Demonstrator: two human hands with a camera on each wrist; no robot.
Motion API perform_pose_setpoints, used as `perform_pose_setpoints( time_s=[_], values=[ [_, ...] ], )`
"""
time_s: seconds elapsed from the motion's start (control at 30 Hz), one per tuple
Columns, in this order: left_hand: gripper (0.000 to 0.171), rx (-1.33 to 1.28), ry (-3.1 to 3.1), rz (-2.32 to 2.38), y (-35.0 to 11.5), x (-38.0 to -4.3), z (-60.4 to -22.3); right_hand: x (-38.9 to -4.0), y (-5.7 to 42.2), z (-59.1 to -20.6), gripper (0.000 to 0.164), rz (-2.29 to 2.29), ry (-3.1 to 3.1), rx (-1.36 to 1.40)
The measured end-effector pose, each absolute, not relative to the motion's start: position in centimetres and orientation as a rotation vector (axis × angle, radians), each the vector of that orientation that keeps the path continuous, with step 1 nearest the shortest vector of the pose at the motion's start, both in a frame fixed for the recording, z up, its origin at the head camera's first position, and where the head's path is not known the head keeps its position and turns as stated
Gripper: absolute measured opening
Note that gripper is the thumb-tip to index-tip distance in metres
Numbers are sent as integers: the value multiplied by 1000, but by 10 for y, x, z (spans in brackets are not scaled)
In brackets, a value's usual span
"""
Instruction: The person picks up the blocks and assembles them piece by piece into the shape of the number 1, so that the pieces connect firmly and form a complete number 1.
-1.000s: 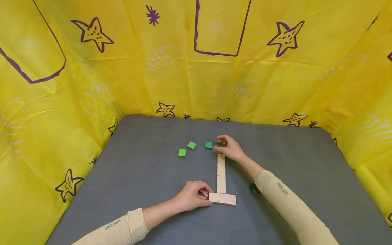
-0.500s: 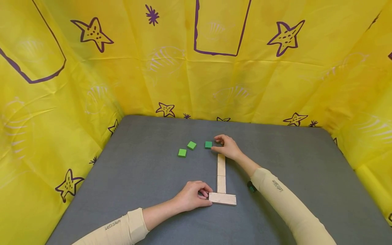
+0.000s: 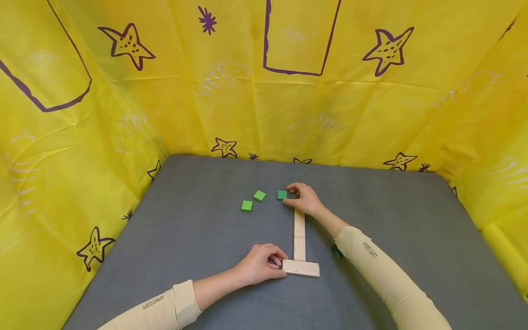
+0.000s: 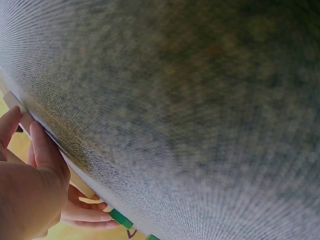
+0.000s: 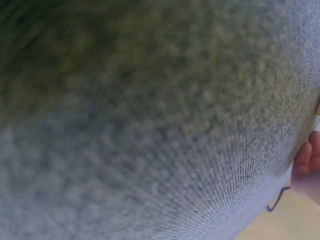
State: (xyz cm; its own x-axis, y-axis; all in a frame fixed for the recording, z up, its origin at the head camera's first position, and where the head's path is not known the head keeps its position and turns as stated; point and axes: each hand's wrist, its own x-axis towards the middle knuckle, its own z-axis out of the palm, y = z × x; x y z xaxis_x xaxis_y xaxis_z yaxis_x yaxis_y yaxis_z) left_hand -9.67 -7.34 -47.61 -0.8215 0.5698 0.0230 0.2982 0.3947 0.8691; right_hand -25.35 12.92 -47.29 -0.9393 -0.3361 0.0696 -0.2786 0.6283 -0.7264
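Note:
My left hand [image 3: 260, 266] pinches the left end of a pale wooden block [image 3: 303, 268] lying crosswise, thumb on its near side and fingers on the far side. Two more wooden blocks, a nearer one [image 3: 299, 250] and a farther one [image 3: 299, 224], run end to end away from it, making a T-like shape. At the far end, my right hand [image 3: 307, 199] has thumb and fingertips spread about the right side of a dark green block [image 3: 282, 195]. The left wrist view shows that green block [image 4: 121, 218] right at the right hand's fingertips.
Two light green blocks, one [image 3: 246, 206] nearer and one [image 3: 259, 196] farther, lie left of the dark green one on the grey tabletop [image 3: 185, 238]. A yellow patterned cloth [image 3: 231, 110] encloses the table's back and sides.
My right hand has moved slightly left, so its thumb and fingertips now come to the dark green block. The left hand and the blocks have stayed in place.

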Motion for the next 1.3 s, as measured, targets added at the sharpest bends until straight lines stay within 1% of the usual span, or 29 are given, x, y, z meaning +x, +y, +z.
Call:
perform_pose_setpoints(
  time_s=[0.47,0.7,0.93,1.3],
  values=[
    [26,762,2362,1409,-73,-97,-477,-254,126,-473,40,-1156,2811,-500],
    [26,837,2395,1399,-73,-97,-479,-254,125,-475,37,-1110,2817,-481],
    [26,734,2372,1377,-72,-97,-478,-254,125,-475,35,-1085,2823,-475],
    [25,743,2388,1373,-73,-96,-476,-254,125,-476,32,-1100,2833,-489]
  ],
)
